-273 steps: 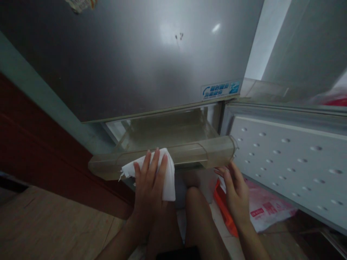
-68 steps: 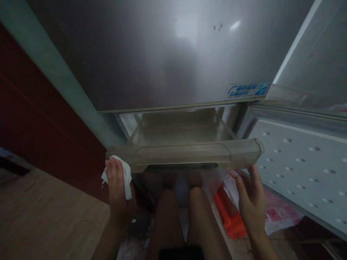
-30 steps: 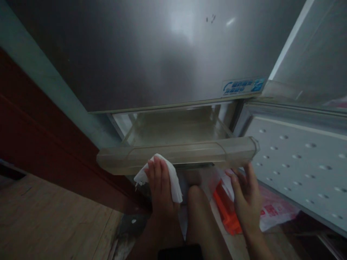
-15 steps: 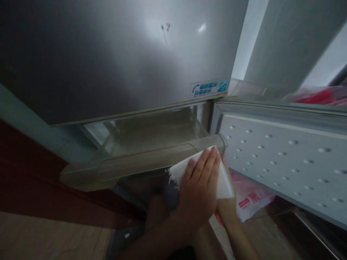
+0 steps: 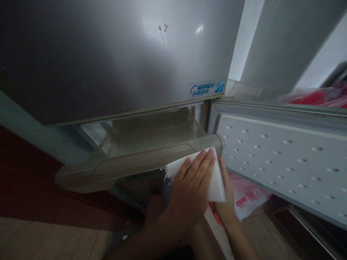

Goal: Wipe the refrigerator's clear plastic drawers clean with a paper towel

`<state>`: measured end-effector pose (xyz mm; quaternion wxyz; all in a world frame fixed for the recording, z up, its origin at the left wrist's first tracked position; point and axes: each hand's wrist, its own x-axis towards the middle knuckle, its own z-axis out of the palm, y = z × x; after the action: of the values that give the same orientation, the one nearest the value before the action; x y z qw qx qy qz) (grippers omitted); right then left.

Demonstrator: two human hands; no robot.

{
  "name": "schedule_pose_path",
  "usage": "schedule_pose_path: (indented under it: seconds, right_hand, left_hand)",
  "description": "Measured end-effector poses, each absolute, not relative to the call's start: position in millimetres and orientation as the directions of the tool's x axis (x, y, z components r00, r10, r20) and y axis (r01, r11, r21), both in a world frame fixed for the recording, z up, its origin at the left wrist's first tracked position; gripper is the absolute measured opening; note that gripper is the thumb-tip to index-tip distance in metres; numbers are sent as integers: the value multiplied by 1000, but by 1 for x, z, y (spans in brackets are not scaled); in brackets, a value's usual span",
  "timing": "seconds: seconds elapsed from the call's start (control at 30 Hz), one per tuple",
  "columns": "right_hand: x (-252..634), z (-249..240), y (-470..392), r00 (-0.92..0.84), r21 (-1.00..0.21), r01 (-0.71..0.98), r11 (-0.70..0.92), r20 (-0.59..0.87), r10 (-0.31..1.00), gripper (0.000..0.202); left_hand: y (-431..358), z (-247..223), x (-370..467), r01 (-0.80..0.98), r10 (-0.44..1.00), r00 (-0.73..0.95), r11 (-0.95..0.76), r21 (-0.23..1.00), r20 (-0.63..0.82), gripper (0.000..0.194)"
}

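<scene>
A folded white cloth (image 5: 217,184) with a frayed left edge lies against the front of a clear plastic freezer drawer (image 5: 135,159), near its right end. My left hand (image 5: 189,184) is laid over the cloth, its fingers together and pressing it to the drawer front. Behind the cloth's right side, my right hand (image 5: 226,191) reaches up to the drawer's right end; its fingertips touch there, and the rest of its fingers are partly hidden. The drawer is pulled part way out of the fridge, and no contents show inside it.
Above the drawer is the fridge's closed silver upper door (image 5: 135,54). Its lower door (image 5: 271,155) stands open on the right. Under that door lies a pink-and-white plastic bag (image 5: 248,196). A dark red panel (image 5: 32,184) is at the left, above the tiled floor (image 5: 46,238).
The view has shifted slightly, so everything appears a little further left. My left hand and the cloth remain at the drawer's right end, with the cloth a touch lower on the front.
</scene>
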<state>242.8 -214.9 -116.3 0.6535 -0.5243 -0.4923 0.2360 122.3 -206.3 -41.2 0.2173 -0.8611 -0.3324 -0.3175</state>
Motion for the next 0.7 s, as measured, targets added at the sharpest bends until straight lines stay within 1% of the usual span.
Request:
schedule_pose_path:
  seconds: [0.1,0.17,0.27,0.37,0.47,0.6,0.7]
  right_hand:
    - [247,-127,-217,451,-945,126,301,324,832,67]
    - [245,-129,-216,466,-960,72,272,273,842,68]
    - [244,-128,-215,469,-962,51,268,260,844,71]
    - [244,-126,-214,487,-965,54,258,251,837,75]
    - [246,-124,-214,497,-969,56,242,237,835,78]
    - [247,-124,-214,501,-972,63,224,225,836,79]
    - [247,-124,-214,505,-970,71,231,234,831,80]
  left_hand:
    - [-211,-49,92,725,444,554,-673,-146,704,54]
    - [-214,-57,69,753,457,519,-644,-133,722,59]
    - [-219,-68,32,808,479,423,-584,-80,769,68]
    - [-224,-75,-4,875,498,259,-483,17,828,73]
    - [-227,-75,-34,912,520,91,-386,139,849,74]
    - [-226,-71,-53,896,510,-91,-332,293,855,70]
    - [-223,-67,-49,869,498,-171,-331,369,850,69]
